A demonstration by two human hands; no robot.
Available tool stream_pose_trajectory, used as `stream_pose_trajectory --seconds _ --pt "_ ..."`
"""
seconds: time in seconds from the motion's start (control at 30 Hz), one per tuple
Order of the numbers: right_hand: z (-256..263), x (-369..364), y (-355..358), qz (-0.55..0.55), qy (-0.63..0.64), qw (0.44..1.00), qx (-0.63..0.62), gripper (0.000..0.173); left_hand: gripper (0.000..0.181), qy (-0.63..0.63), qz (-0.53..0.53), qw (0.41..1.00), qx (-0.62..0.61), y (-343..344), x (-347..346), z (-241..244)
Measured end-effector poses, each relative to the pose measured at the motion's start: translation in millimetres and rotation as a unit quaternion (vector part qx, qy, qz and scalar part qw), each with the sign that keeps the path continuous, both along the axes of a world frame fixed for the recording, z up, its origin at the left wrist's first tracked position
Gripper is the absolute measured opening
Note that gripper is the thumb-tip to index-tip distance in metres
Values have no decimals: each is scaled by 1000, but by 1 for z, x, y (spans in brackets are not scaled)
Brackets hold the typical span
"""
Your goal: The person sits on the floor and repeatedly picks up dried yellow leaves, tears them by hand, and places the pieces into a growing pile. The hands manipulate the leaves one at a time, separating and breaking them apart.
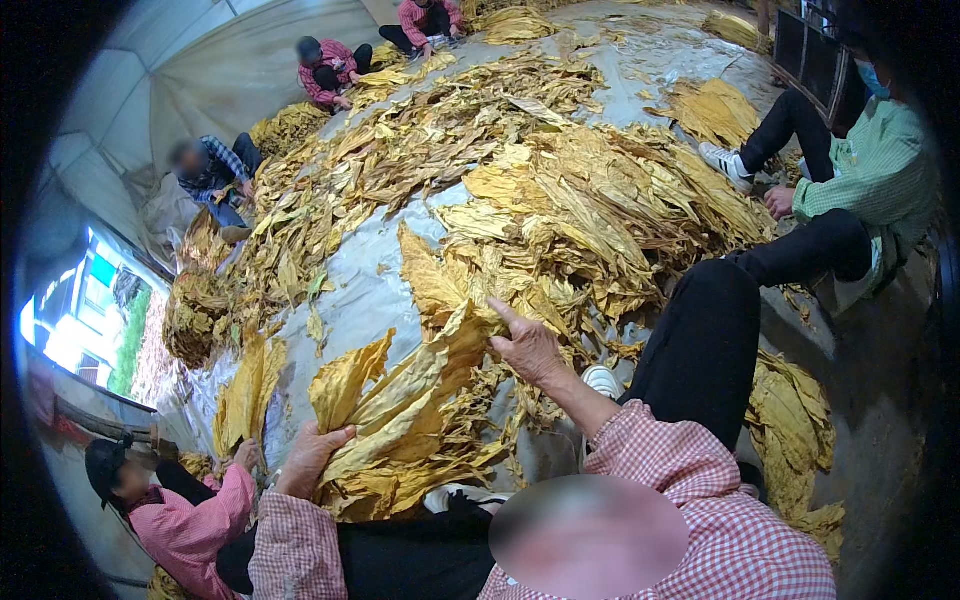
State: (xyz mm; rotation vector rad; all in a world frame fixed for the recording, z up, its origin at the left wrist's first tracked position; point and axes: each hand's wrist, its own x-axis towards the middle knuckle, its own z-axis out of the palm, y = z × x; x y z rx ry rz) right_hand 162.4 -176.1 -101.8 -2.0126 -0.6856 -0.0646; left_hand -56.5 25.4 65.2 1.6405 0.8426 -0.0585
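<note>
Broad dried yellow leaves, which look like tobacco [409, 397], lie across my lap side in a loose bundle. My left hand [311, 454] grips their lower end, the thumb on top. My right hand [529, 346] is at the upper end of the same leaves, its index finger stretched out over them; whether its other fingers pinch a leaf is hard to tell. Just beyond it, an upright brownish-yellow leaf [427, 274] leans against a large heap of dried leaves [600, 202]. More leaves are piled below my hands, between my shoes.
A co-worker in green [870, 172] sits at the right, another in pink [191, 517] at the lower left holding leaves [247, 394]. Several others sit along the far left edge of the heaps. Grey plastic sheeting [367, 277] lies under the leaves. Another leaf pile [791, 435] is at my right.
</note>
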Motion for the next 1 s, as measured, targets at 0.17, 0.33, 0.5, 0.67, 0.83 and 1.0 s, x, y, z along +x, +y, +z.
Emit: stream_pose_trajectory --seconds 0.17,0.33,0.5,0.67,0.83,1.0 --pt "0 -7 6 -35 -157 987 -26 11 27 -1 -8 1000 -2 5 -3 1" --pt "-25 8 9 -64 -205 971 -107 14 31 22 -37 999 -18 -8 3 5" --pt "-40 32 -16 -116 125 984 -47 25 31 28 -90 994 62 10 -12 -7" --pt "-28 21 -11 -38 156 987 -15 12 28 21 -18 1000 -15 14 -14 -3" --pt "-12 21 -17 -10 228 966 126 38 31 -26 -18 999 14 21 -25 -6" --pt "25 11 -21 99 263 960 15 61 30 -17 7 1000 -4 22 -29 -4"
